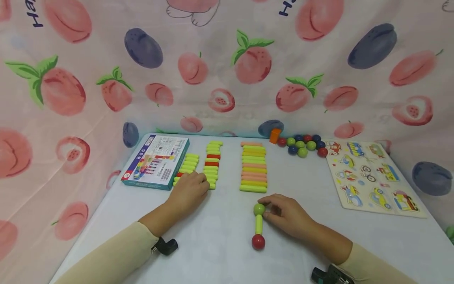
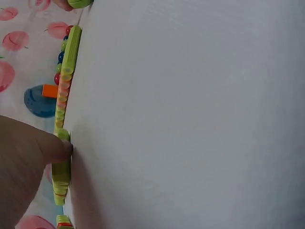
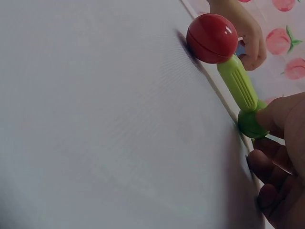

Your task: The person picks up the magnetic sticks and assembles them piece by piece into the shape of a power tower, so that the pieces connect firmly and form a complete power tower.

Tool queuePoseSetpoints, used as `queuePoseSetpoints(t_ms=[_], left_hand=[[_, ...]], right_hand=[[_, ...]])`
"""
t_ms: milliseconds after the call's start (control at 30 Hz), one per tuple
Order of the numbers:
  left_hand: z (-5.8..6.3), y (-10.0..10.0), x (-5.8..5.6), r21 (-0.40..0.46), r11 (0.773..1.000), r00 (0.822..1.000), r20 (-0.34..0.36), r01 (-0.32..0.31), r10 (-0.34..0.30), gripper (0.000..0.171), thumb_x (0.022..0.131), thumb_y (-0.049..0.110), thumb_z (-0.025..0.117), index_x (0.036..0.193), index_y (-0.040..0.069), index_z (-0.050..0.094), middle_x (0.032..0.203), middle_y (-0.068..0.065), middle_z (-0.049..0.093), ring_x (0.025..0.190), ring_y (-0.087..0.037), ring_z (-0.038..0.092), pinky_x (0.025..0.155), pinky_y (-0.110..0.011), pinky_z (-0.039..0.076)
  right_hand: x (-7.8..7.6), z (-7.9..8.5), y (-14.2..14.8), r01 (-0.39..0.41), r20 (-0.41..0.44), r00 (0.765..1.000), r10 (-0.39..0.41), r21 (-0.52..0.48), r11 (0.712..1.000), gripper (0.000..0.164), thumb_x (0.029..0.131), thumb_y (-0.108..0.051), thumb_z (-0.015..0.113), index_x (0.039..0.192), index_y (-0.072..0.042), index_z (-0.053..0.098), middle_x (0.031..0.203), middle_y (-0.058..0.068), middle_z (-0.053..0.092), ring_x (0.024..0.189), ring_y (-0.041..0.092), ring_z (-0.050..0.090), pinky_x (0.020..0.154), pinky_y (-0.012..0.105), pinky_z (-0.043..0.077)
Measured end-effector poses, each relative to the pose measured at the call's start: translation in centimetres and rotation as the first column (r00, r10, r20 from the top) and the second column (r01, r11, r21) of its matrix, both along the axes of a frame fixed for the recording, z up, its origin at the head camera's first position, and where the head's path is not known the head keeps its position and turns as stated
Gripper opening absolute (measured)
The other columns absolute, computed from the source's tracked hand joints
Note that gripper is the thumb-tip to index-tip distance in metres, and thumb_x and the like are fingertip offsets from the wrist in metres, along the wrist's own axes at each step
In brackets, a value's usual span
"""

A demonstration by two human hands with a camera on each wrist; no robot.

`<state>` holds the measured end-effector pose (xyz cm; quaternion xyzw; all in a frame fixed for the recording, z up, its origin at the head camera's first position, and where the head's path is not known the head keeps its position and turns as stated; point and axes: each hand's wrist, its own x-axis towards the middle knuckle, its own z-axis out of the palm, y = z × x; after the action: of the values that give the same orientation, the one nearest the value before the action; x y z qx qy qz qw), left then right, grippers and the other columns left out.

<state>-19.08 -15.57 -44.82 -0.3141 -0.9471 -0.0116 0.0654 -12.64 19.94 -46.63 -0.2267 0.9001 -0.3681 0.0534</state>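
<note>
- we see the green ball (image 1: 259, 209), yellow-green rod (image 1: 259, 225) and red ball (image 1: 258, 241) joined in one line, lying on the table (image 1: 220, 256). green end far, red end near us.
- it sits just left of the right hand (image 1: 291, 215), and right of the left hand (image 1: 189, 193), well apart from that one.
- right hand: thumb and index pinch the green ball; rod and red ball untouched.
- left hand: bent over the near ends of two stick rows, by the left row (image 1: 191, 159) and second row (image 1: 212, 168). thumb rests against a yellow-green stick; we can't tell if the fingers grip it.
- the hands are apart from each other.
- left wrist view gives us the left thumb on that stick; head view hides it behind the hand.
- right wrist view shows us grooves along the rod and a seam round the red ball, not clear from the head.
- only the head view gives us the box (image 1: 156, 161) beside the left row and the picture board (image 1: 372, 181) at far right.
</note>
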Motion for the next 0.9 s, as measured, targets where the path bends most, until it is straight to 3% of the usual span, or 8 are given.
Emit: queuePoseSetpoints(t_ms=[233,333,433,533,700,900], left_hand=[[-0.4,0.2,-0.1,-0.025,0.999,0.999,-0.026,-0.035,0.034,0.022,0.095,0.029,0.083,0.114,0.021,0.076,0.104,0.004,0.068,0.095,-0.016,0.056,0.08,-0.031,0.042],[-0.2,1.1,0.4,-0.005,1.0,0.999,0.027,-0.025,0.025,0.021,0.094,0.032,0.083,0.112,0.023,0.076,0.102,0.007,0.07,0.095,-0.014,0.055,0.083,-0.031,0.044],[0.1,3.1,1.4,0.09,0.996,0.992,0.12,0.026,-0.036,0.021,0.094,0.034,0.083,0.111,0.022,0.077,0.099,0.01,0.072,0.095,-0.013,0.058,0.088,-0.034,0.048],[0.2,5.5,2.3,0.186,0.976,0.974,0.174,0.114,-0.147,0.02,0.095,0.034,0.081,0.112,0.022,0.078,0.098,0.012,0.073,0.094,-0.012,0.06,0.087,-0.034,0.049],[-0.2,8.5,2.8,0.181,0.954,0.957,0.117,0.241,-0.264,0.015,0.096,0.03,0.078,0.109,0.024,0.078,0.095,0.015,0.071,0.091,-0.009,0.057,0.079,-0.028,0.044],[-0.4,9.2,2.9,0.186,0.947,0.952,0.108,0.262,-0.285,0.018,0.096,0.033,0.079,0.111,0.024,0.079,0.094,0.015,0.071,0.089,-0.008,0.056,0.078,-0.028,0.042]], right_hand=[[-0.1,-0.1,0.0,-0.005,-0.025,1.0,0.005,0.007,1.0,0.037,0.096,-0.014,0.079,0.132,-0.018,0.072,0.116,-0.014,0.07,0.09,0.009,0.06,0.08,0.027,0.055],[0.0,-0.1,0.1,0.003,-0.015,1.0,-0.003,0.015,1.0,0.036,0.096,-0.014,0.079,0.132,-0.019,0.073,0.114,-0.014,0.069,0.089,0.008,0.06,0.079,0.026,0.055],[0.0,-0.1,0.1,0.005,-0.008,1.0,-0.005,0.027,1.0,0.037,0.096,-0.015,0.079,0.132,-0.02,0.072,0.114,-0.016,0.068,0.089,0.009,0.059,0.079,0.026,0.054],[-0.1,-0.1,0.0,-0.002,-0.014,1.0,0.002,0.027,1.0,0.037,0.097,-0.016,0.079,0.133,-0.021,0.072,0.114,-0.016,0.068,0.089,0.009,0.059,0.078,0.026,0.054],[-0.1,-0.2,0.0,-0.027,-0.032,0.999,0.027,-0.005,1.0,0.036,0.097,-0.015,0.079,0.132,-0.02,0.072,0.114,-0.014,0.069,0.087,0.01,0.059,0.077,0.026,0.053],[0.0,-0.4,0.1,-0.028,-0.033,0.999,0.028,0.003,1.0,0.035,0.096,-0.017,0.081,0.13,-0.021,0.072,0.112,-0.015,0.068,0.087,0.011,0.059,0.076,0.026,0.052]])
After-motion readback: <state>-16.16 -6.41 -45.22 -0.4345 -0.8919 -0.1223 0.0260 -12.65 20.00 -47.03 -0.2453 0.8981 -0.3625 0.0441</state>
